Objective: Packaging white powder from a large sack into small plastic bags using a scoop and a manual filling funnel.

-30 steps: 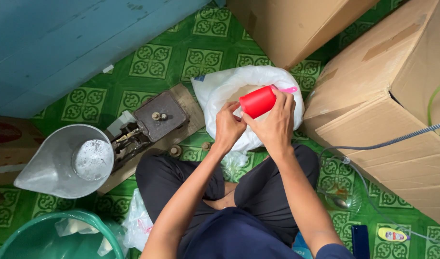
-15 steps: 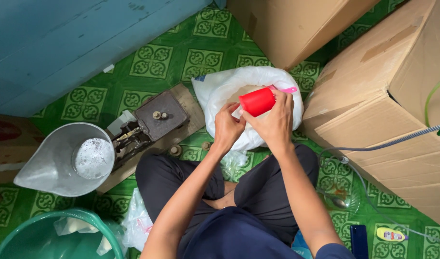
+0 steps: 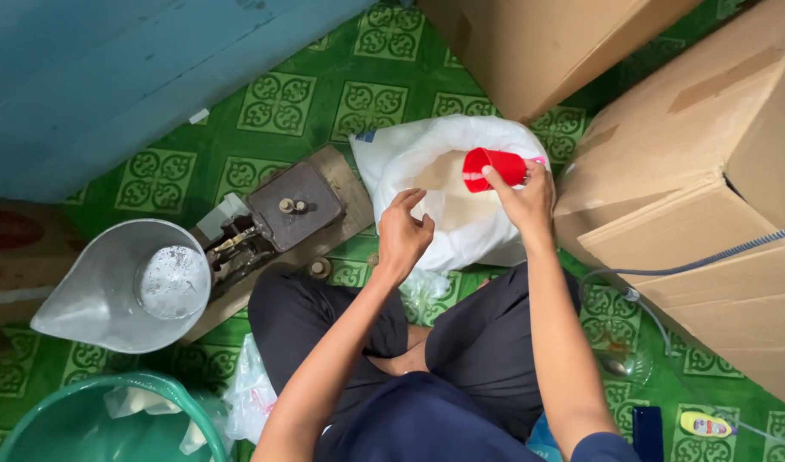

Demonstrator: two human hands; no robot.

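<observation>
— Both hands are seen just above the centre of the frame. By the right hand (image 3: 527, 198) a red cup (image 3: 492, 168) is gripped, fingers curled round its body, mouth tipped leftward over the open white sack (image 3: 448, 192). The left hand (image 3: 402, 233) is half open, fingers loosely spread, and nothing can be seen held in it; it hovers at the sack's near edge.

— How might the scooping be done well?

— The sack's mouth should probably be steadied by the free hand, so the plastic is not dragged along. The cup is best dipped low and lifted level; spilling onto the green patterned floor (image 3: 277, 103) would thus be avoided.
</observation>
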